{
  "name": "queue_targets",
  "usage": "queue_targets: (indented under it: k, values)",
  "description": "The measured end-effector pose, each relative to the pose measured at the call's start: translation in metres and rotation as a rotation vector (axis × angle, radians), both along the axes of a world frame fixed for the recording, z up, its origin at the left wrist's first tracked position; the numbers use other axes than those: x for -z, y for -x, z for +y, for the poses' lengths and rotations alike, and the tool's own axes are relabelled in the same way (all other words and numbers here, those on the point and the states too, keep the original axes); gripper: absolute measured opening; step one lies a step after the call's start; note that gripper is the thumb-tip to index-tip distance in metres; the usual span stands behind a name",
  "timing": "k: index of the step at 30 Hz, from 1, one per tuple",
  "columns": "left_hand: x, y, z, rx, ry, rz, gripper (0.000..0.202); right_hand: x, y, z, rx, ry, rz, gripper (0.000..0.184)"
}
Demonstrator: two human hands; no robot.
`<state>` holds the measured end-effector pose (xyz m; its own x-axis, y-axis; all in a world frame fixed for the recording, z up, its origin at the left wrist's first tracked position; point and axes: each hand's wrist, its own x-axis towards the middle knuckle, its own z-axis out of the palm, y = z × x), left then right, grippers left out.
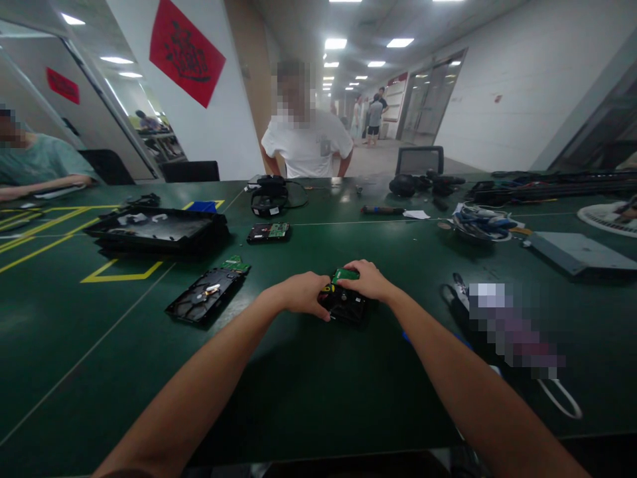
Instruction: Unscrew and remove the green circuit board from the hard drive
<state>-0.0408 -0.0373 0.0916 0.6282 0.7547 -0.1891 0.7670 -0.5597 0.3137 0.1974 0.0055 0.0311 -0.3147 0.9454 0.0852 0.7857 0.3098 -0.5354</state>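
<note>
In the middle of the table lies a black casing [351,308] with screw-like spots on its face, possibly a hard drive or similar device. My left hand [304,293] grips its left side, the thumb low along the near edge. A small yellow-and-black piece [326,289] shows by the left fingers; its kind is unclear. Across the casing's far side sits a green circuit board [345,274], and the fingers of my right hand [369,281] are closed on its right end. Whether the board is still joined to the casing is hidden.
To the left lie an opened black casing [204,297], a black tray [158,227] and a small circuit-board device [269,232]. Right of my arm are a blurred pouch [515,328], a cable bundle [480,222] and a grey box [584,252]. A person [308,143] stands opposite.
</note>
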Motion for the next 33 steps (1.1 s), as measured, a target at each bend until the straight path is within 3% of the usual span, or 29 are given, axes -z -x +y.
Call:
queue_targets:
  k: [10,20,25,33]
  values:
    - [-0.002,-0.010,-0.005,0.022,-0.022,0.103,0.062,0.002,-0.002,0.002,-0.049,-0.002,-0.092,0.060]
    - [0.001,-0.013,-0.007,0.032,-0.030,0.073,0.058,0.002,-0.014,0.008,-0.113,0.114,0.026,0.057]
    - [0.005,-0.011,-0.007,0.043,-0.008,0.019,0.055,0.003,-0.026,0.009,-0.166,0.141,0.085,0.070]
    - [0.010,-0.010,-0.004,0.052,-0.002,-0.004,0.057,0.000,-0.027,0.005,-0.149,0.108,-0.019,0.072]
